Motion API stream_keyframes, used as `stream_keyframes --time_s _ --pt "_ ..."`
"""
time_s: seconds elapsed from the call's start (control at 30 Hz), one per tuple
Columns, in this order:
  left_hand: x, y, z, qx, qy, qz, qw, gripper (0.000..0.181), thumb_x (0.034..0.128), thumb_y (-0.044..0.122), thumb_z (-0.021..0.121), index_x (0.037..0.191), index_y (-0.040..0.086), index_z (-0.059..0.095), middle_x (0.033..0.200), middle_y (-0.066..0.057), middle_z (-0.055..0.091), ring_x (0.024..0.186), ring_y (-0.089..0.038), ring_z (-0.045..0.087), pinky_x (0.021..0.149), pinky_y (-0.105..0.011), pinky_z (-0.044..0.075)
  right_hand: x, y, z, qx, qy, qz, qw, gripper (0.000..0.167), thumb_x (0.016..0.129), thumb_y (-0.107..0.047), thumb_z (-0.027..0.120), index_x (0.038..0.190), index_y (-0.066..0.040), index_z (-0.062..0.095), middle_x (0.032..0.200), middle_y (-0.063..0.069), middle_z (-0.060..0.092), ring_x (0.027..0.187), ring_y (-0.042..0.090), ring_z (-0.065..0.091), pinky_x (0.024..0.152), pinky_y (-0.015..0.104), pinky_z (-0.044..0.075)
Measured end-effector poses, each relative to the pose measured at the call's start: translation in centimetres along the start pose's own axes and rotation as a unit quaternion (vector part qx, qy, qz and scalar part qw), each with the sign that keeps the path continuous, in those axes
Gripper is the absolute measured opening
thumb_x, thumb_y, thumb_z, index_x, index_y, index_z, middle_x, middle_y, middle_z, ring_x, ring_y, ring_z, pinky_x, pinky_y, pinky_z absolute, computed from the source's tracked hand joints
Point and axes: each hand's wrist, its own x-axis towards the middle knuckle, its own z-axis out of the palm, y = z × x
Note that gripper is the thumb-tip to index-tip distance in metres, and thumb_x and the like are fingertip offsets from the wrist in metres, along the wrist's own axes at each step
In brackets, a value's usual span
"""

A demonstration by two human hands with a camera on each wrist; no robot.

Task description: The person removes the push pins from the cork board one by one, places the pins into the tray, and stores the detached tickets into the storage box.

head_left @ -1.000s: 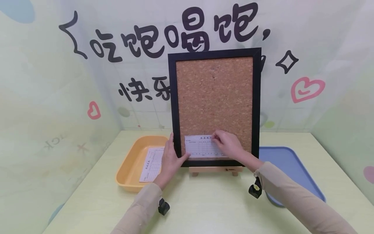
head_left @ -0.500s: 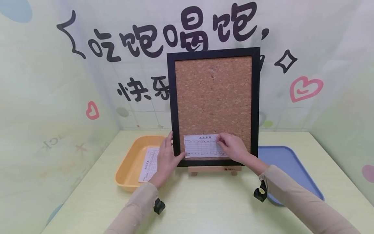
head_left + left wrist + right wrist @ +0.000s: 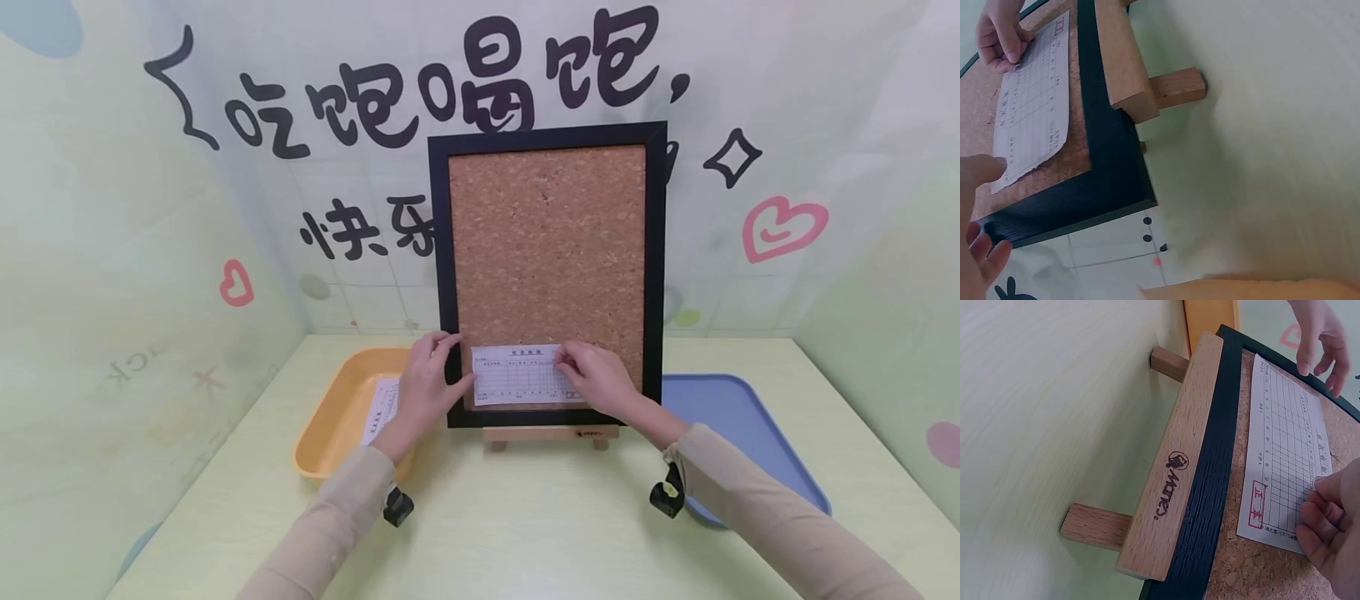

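A printed receipt slip [image 3: 517,375] lies flat against the lower part of a corkboard [image 3: 547,250] in a black frame. At the slip's upper right corner, my right hand [image 3: 596,371] has its fingers curled and pinches with thumb and forefinger; its palm hides that corner in the right wrist view. Beside the frame's lower left edge is my left hand [image 3: 429,385], fingers loosely bent. Its thumb [image 3: 985,169] is near the slip's left end, and the other fingers hover by the frame's side. The left hand holds nothing.
The board leans on a small wooden easel [image 3: 1172,469] standing on the pale table [image 3: 517,525]. To its left is a yellow tray [image 3: 330,425] holding more printed slips [image 3: 382,408]. A blue tray [image 3: 750,433] sits at the right, partly behind the right arm.
My right hand shifted slightly rightward along the slip, then stayed there. My left hand came off the frame's side, its fingers bending in toward the front. The slip stayed on the board.
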Motion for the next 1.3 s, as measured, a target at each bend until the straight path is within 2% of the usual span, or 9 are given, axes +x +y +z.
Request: stream_keyframes --time_s 0.17,0.3,0.6,0.73,0.9,1.1,1.3 --pt "1.1 0.3 -0.4 0.014 -0.030 0.031 0.9990 0.050 0.0666 0.015 0.080 0.112 0.006 0.059 0.102 -0.007 0.056 0.093 -0.022 0.049 0.077 -0.032 0.046 0.1 0.0 0.0 -0.005 -0.003 0.001 1.0000 0.004 0.086 -0.010 0.061 0.087 -0.005 0.061 0.074 0.001 0.058 0.061 0.011 0.046 0.055 0.024 0.038" --pt "1.6 0.4 -0.3 0.018 -0.044 0.037 0.9982 0.046 0.0666 0.013 0.079 0.107 0.006 0.060 0.099 -0.005 0.058 0.089 -0.020 0.049 0.073 -0.030 0.046 0.1 -0.1 0.0 -0.008 -0.002 0.001 1.0000 0.005 0.086 -0.010 0.062 0.086 -0.005 0.061 0.074 0.001 0.058 0.061 0.011 0.046 0.055 0.024 0.038" --pt "1.9 0.7 -0.2 0.024 -0.059 0.028 0.9976 0.035 0.0693 0.011 0.076 0.101 0.008 0.063 0.094 -0.004 0.060 0.083 -0.019 0.050 0.066 -0.028 0.046 0.1 -0.2 0.2 -0.013 -0.002 -0.004 0.9999 0.004 0.085 -0.009 0.062 0.086 -0.006 0.061 0.074 0.001 0.058 0.060 0.011 0.046 0.055 0.023 0.038" --pt "2.0 0.8 -0.3 0.018 -0.064 0.011 0.9977 0.031 0.0697 0.010 0.076 0.098 0.008 0.064 0.092 -0.003 0.060 0.080 -0.018 0.050 0.063 -0.027 0.044 0.2 -0.2 0.3 -0.016 0.001 -0.007 0.9999 0.004 0.085 -0.010 0.062 0.086 -0.006 0.062 0.074 0.001 0.058 0.060 0.011 0.046 0.054 0.023 0.038" --pt "2.1 0.9 -0.3 0.006 -0.072 0.003 0.9974 0.021 0.0697 0.010 0.076 0.088 0.009 0.066 0.086 -0.002 0.058 0.076 -0.016 0.050 0.061 -0.025 0.043 0.2 -0.1 0.4 -0.016 0.001 -0.005 0.9999 0.004 0.085 -0.010 0.062 0.086 -0.006 0.062 0.073 0.001 0.058 0.059 0.011 0.046 0.054 0.023 0.038" --pt "2.5 0.9 -0.4 -0.009 -0.101 0.008 0.9948 0.014 0.0719 0.008 0.074 0.083 0.009 0.065 0.087 -0.001 0.059 0.076 -0.014 0.053 0.063 -0.024 0.046 0.2 -0.1 0.4 -0.020 0.006 0.003 0.9998 0.004 0.085 -0.010 0.062 0.086 -0.006 0.062 0.073 0.001 0.058 0.060 0.011 0.046 0.054 0.023 0.038" --pt "2.9 1.2 -0.4 -0.019 -0.137 -0.008 0.9903 0.013 0.0753 0.006 0.070 0.086 0.010 0.064 0.084 0.000 0.061 0.071 -0.011 0.054 0.061 -0.023 0.046 0.1 -0.1 0.5 -0.020 0.018 0.006 0.9996 0.003 0.085 -0.009 0.062 0.087 -0.006 0.063 0.075 0.003 0.060 0.059 0.012 0.047 0.054 0.024 0.039"
